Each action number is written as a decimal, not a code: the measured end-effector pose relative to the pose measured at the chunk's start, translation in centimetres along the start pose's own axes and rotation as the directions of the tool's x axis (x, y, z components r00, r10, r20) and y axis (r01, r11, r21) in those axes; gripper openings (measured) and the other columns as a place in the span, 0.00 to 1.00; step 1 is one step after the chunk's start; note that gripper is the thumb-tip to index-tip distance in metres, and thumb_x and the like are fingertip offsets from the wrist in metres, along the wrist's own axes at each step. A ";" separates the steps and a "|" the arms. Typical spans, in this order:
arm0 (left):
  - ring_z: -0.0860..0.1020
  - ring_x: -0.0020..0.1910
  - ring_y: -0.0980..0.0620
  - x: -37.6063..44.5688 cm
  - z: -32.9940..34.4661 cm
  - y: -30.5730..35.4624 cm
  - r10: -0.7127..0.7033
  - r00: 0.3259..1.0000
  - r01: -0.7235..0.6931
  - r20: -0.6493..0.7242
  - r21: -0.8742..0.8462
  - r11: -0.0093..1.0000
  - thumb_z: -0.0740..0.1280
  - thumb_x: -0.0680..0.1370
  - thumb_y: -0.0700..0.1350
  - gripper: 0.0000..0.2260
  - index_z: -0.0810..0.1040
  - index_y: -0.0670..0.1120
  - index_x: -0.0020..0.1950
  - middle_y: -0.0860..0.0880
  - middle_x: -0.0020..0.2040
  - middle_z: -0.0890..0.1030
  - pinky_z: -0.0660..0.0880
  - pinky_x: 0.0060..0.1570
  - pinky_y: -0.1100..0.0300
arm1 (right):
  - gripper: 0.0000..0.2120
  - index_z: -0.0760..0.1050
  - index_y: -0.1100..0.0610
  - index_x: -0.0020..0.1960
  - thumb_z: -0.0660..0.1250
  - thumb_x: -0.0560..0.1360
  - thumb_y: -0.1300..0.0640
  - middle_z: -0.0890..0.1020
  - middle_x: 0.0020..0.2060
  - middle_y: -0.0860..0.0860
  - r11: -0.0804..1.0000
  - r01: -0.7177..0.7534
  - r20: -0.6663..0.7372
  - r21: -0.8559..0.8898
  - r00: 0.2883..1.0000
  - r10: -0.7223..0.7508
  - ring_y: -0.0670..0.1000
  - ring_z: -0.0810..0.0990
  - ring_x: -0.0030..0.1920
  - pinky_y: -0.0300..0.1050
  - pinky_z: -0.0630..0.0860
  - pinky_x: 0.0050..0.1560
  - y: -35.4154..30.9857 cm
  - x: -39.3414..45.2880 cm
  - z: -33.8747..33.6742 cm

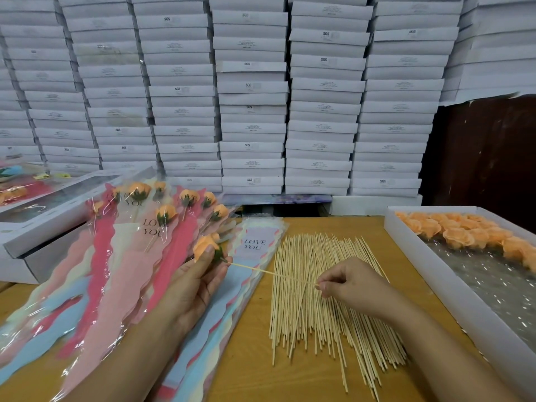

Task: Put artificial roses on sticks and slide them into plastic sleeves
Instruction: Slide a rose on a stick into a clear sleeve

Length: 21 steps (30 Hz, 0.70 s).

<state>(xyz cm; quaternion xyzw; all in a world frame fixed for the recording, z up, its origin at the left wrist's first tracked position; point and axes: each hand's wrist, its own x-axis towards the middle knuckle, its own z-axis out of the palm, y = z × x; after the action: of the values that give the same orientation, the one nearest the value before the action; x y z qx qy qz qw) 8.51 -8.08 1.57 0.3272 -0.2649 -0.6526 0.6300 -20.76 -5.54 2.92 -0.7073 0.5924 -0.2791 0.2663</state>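
Note:
My left hand (193,281) holds an orange artificial rose (204,245) by its green base, above the sleeves. My right hand (346,282) pinches the far end of a thin wooden stick (272,273); the stick's other end meets the rose's base. A spread pile of loose sticks (322,297) lies on the wooden table under my right hand. A stack of empty plastic sleeves (252,248) printed "LOVE YOU" lies left of the sticks. Several finished sleeved roses (145,236) are fanned out at the left.
A white tray (452,288) at the right holds several loose orange roses (464,230) on bubble wrap. White boxes (40,227) stand at the left. A wall of stacked white boxes (252,97) fills the back.

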 end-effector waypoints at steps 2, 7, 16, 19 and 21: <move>0.86 0.38 0.52 0.1 -0.1 -0.1 -0.002 1.000 0.002 0.001 0.009 1.000 0.71 0.73 0.43 0.10 0.85 0.38 0.49 0.40 0.45 0.86 0.82 0.34 0.64 | 0.07 0.86 0.51 0.42 0.71 0.77 0.54 0.84 0.39 0.37 1.000 0.002 -0.002 -0.003 1.000 -0.002 0.37 0.81 0.45 0.35 0.74 0.47 0.0 0.0 0.0; 0.86 0.40 0.52 0.3 -0.2 -0.3 0.000 1.000 -0.001 0.013 0.020 1.000 0.72 0.71 0.44 0.08 0.88 0.40 0.42 0.40 0.46 0.86 0.82 0.36 0.64 | 0.08 0.85 0.48 0.40 0.71 0.77 0.55 0.85 0.39 0.39 1.000 0.004 0.007 0.012 1.000 -0.004 0.38 0.82 0.46 0.39 0.77 0.52 -0.4 -0.2 0.1; 0.86 0.39 0.52 0.4 -0.2 -0.2 0.011 1.000 -0.013 -0.026 -0.068 0.998 0.71 0.70 0.43 0.10 0.86 0.39 0.46 0.43 0.45 0.87 0.82 0.34 0.64 | 0.04 0.81 0.49 0.41 0.75 0.73 0.54 0.83 0.33 0.46 0.997 0.005 -0.053 0.082 0.999 -0.001 0.40 0.81 0.35 0.34 0.74 0.37 -1.0 -0.5 1.4; 0.86 0.39 0.52 0.4 -0.2 -0.3 0.008 0.999 -0.010 -0.031 -0.070 0.997 0.69 0.75 0.42 0.10 0.83 0.38 0.53 0.43 0.45 0.87 0.82 0.35 0.64 | 0.06 0.81 0.48 0.38 0.75 0.73 0.53 0.82 0.34 0.45 1.000 0.029 -0.135 0.005 0.990 -0.028 0.40 0.79 0.34 0.30 0.71 0.32 -1.0 -0.4 1.9; 0.86 0.39 0.52 0.5 -0.3 -0.4 -0.004 0.999 0.002 -0.035 -0.063 0.998 0.68 0.78 0.41 0.09 0.82 0.37 0.54 0.42 0.45 0.86 0.83 0.36 0.63 | 0.08 0.80 0.45 0.37 0.74 0.74 0.53 0.82 0.36 0.44 0.998 0.051 -0.153 -0.036 0.987 -0.055 0.40 0.80 0.37 0.31 0.71 0.34 -1.1 -0.5 2.0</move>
<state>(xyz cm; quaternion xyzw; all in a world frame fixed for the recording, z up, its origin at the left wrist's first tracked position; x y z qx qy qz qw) 8.53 -8.50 1.04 0.3189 -0.2325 -0.6556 0.6437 -18.65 -4.82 2.31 -0.7032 0.5966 -0.3305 0.2008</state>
